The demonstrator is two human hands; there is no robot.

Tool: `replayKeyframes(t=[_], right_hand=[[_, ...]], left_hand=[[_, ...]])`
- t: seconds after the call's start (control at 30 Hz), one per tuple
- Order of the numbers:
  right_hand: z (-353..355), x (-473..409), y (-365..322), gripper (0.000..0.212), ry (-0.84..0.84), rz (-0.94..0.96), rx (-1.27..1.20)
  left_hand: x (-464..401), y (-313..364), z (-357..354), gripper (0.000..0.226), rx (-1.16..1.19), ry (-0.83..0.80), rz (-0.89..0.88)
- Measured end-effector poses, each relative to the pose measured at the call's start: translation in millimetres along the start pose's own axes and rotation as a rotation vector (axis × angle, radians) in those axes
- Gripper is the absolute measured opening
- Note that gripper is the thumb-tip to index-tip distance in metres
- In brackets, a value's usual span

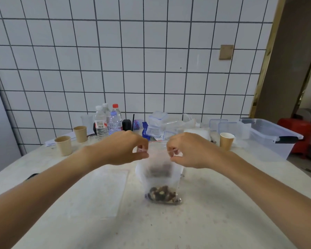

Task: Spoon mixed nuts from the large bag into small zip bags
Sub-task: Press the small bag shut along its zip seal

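Observation:
A small clear zip bag (160, 177) hangs upright over the middle of the table, with a clump of mixed nuts (162, 194) at its bottom. My left hand (122, 148) pinches the bag's top left corner. My right hand (188, 150) pinches the top right corner. A flat empty zip bag (101, 191) lies on the table to the left. Behind my hands, a pile of clear plastic bags (162, 126) sits at the back; I cannot tell which is the large nut bag. No spoon is clearly visible.
Two brown paper cups (63, 145) stand at the back left, a third paper cup (226, 141) at the back right. Water bottles (108, 121) line the tiled wall. A large clear storage bin (269, 137) sits at the right edge.

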State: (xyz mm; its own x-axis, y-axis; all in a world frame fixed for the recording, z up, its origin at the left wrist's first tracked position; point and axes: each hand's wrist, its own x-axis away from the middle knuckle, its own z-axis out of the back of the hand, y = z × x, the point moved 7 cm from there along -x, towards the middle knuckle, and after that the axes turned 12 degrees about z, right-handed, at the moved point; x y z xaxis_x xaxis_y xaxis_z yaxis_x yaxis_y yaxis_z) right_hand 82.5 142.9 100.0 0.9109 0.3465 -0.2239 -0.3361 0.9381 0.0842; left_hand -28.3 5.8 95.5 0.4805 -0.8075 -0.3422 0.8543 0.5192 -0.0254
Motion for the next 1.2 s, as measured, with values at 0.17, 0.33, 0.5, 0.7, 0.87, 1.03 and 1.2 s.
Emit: replayKeyframes(t=[0.17, 0.33, 0.5, 0.7, 0.87, 1.03, 1.2], right_hand=[[20, -2, -3, 0.022, -0.04, -0.01, -0.045], [22, -2, -9, 0.022, -0.06, 0.003, -0.086], [14, -3, -10, 0.021, -0.099, -0.027, -0.237], [1, -2, -16, 0.02, -0.127, -0.026, -0.376], [1, 1, -17, 0.006, -0.105, -0.02, -0.435], [13, 7, -13, 0.013, -0.067, -0.001, -0.432], [9, 13, -2, 0.019, -0.042, -0.057, -0.376]], left_hand=[[-2, 13, 23, 0.027, 0.047, -0.035, -0.084], [1, 23, 18, 0.026, 0.119, -0.093, -0.148], [-1, 40, -2, 0.02, 0.107, -0.17, -0.204], [-3, 43, -10, 0.024, 0.226, -0.302, -0.138], [-2, 44, -9, 0.035, 0.131, -0.3, -0.172], [-10, 26, -11, 0.029, 0.229, -0.346, -0.06], [-12, 26, -7, 0.027, 0.447, -0.343, -0.069]])
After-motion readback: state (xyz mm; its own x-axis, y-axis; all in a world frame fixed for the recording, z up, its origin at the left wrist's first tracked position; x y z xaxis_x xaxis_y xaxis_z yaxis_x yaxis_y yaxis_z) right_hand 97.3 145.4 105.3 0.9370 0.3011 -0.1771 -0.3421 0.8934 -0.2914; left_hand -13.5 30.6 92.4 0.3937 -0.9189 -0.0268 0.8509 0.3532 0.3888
